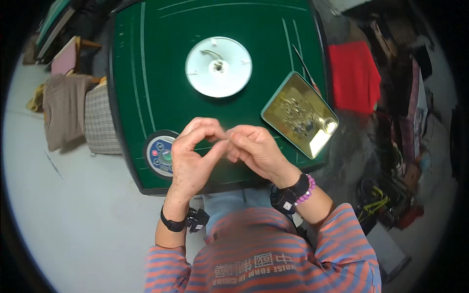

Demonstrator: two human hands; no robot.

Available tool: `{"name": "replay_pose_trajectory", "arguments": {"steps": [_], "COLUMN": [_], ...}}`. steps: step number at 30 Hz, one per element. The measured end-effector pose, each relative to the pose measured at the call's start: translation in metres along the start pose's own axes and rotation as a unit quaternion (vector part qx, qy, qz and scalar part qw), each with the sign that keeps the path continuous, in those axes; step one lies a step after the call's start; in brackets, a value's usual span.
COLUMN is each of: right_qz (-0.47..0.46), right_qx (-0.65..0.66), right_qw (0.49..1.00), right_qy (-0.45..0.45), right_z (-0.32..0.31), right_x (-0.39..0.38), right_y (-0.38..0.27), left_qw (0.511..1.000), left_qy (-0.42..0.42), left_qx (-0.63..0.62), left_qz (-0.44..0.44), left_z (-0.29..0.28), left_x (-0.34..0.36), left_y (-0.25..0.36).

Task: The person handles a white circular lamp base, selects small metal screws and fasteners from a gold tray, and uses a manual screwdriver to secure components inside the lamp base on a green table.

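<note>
My left hand [195, 154] and my right hand [256, 151] meet fingertip to fingertip above the near part of a green-topped table [171, 29]. Thumbs and index fingers are pinched together; whatever sits between them is too small to make out. Beyond the hands lies a round white disc [205, 83] with a hole at its centre, small tabs near its rim and a short thin strip on it. To the right, a shallow rectangular tray [286, 95] with a shiny yellowish inside holds several small metal parts [300, 115].
A thin screwdriver-like tool [307, 68] lies beyond the tray. Left of my left hand is a round blue-and-grey control panel [159, 155] in the tabletop. Cushioned seats [100, 117] stand at the table's left; a red cloth [354, 75] hangs at its right.
</note>
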State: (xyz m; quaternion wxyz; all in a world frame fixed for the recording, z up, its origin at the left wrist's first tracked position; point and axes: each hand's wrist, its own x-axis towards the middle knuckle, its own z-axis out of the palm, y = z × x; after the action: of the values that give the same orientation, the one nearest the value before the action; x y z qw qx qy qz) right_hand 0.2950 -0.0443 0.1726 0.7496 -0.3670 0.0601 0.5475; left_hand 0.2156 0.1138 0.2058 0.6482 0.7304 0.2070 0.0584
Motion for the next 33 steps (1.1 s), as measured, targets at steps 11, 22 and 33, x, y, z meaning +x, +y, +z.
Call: {"name": "replay_pose_trajectory", "arguments": {"steps": [11,22,33], "right_qz": [0.002,-0.057,-0.174], "right_qx": [-0.133,-0.244,-0.530], "right_qw": [0.963,0.909,0.697], "right_qy": [0.232,0.334,0.449], "right_z": [-0.097,-0.182,-0.236], "right_x": [-0.077,-0.100,-0.055], "right_y": [0.035,0.025,-0.004], "left_qw": [0.984,0.969,0.928], "left_qy": [-0.119,-0.136,-0.132], "left_qx": [0.053,0.171,0.343], "left_qz": [-0.119,-0.117,0.056], "left_z": [0.114,0.185,0.223], "left_x": [-0.020,0.014,0.056], "left_y": [-0.067,-0.111,-0.122]}}
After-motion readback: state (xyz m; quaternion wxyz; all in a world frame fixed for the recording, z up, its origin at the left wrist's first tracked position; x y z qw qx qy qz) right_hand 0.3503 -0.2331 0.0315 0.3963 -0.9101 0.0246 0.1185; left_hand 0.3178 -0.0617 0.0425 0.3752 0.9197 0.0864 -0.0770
